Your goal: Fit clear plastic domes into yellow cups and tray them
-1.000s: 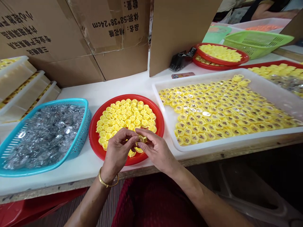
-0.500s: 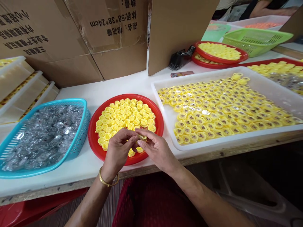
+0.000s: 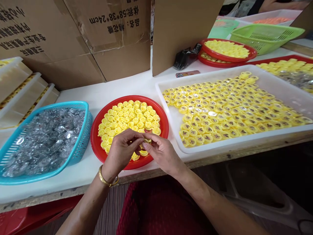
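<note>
My left hand [image 3: 124,147] and my right hand [image 3: 162,150] meet over the near part of a red round tray [image 3: 96,148]. Thumbs and fingers of both pinch one small yellow round piece [image 3: 147,141], mostly hidden by the fingertips. Beneath and beyond them, many small yellow cup-like pieces [image 3: 127,116] lie side by side on the red tray. To the left stands a blue plastic basket [image 3: 88,122] full of clear plastic domes [image 3: 51,140]. On the right, a white tray [image 3: 174,138] holds rows of yellow pieces with dark printed centres [image 3: 215,117].
Cardboard boxes [image 3: 122,62] wall off the back. Stacked white bins [image 3: 17,94] stand at far left. Behind the white tray are a black tape dispenser [image 3: 187,57], stacked red trays [image 3: 253,55] and a green basket [image 3: 266,37]. Another person's arm [image 3: 281,6] shows at top right.
Both hands keep pinching the small piece over the red tray. The left wrist has shifted slightly left, and the view has tilted a little.
</note>
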